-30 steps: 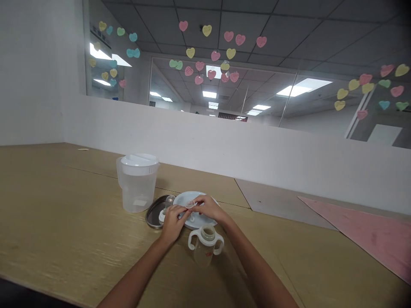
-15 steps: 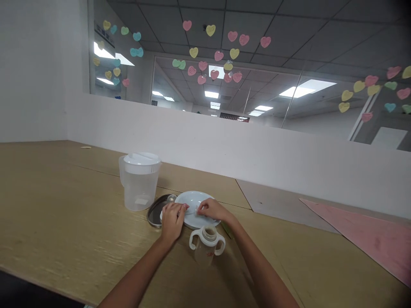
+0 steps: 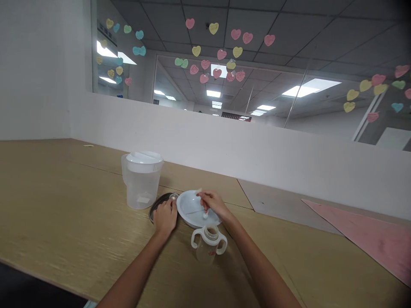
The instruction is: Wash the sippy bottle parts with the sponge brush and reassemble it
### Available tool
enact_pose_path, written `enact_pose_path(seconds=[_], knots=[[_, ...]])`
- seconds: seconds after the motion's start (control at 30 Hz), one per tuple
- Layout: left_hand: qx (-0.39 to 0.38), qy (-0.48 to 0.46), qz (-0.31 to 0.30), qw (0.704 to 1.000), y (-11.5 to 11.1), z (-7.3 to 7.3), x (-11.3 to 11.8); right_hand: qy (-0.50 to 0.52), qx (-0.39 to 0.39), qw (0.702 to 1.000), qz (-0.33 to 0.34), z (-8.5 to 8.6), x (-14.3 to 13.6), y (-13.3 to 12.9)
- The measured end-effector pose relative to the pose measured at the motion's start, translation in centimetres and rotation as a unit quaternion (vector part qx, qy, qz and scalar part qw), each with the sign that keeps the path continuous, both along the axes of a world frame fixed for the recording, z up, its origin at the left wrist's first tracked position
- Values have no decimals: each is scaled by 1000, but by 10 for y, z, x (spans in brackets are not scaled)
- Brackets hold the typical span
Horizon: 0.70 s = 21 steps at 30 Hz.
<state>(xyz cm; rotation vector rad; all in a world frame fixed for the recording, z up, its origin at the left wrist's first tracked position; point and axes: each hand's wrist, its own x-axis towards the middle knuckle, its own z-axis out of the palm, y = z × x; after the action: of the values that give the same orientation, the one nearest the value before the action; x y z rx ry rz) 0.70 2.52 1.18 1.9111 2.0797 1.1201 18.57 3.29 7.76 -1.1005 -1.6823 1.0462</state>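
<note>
My left hand (image 3: 165, 217) rests, fingers bent, over the dark round metal tray (image 3: 152, 210); whatever lies under the fingers is hidden. A small clear dome-shaped piece (image 3: 174, 196) sits by its fingertips. Above the white plate (image 3: 183, 216), my right hand (image 3: 212, 202) pinches a small piece with a pale tip (image 3: 199, 191), perhaps a drinking straw. A small white knob (image 3: 205, 215) shows below those fingers; whether it belongs to the held piece I cannot tell. Nearer me stands an uncapped baby bottle (image 3: 207, 248) with two white handles.
A clear plastic pitcher (image 3: 143, 186) with a white lid stands left of the plate, its handle to the left. Pink sheeting (image 3: 369, 235) lies at the right of the wooden table (image 3: 80, 222). A low white wall (image 3: 192, 137) with windows closes the back.
My left hand has drawn back left from the plate's edge onto the tray. My right hand has lifted slightly, and a pale tip now shows above its fingers.
</note>
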Motion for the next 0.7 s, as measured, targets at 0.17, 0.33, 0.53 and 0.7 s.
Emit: enact_pose_path(seconds=[0.17, 0.33, 0.53, 0.7], knots=[[-12, 26, -10, 1000, -2, 1, -1, 186, -29, 979, 73, 51, -2, -35], [-15, 44, -16, 999, -2, 0, -2, 40, -73, 971, 224, 72, 7, -62], [16, -13, 0, 1000, 0, -2, -3, -49, -104, 946, 302, 66, 12, -56], [67, -111, 20, 991, 6, -6, -6, -10, -104, 943, 316, 60, 14, -48]])
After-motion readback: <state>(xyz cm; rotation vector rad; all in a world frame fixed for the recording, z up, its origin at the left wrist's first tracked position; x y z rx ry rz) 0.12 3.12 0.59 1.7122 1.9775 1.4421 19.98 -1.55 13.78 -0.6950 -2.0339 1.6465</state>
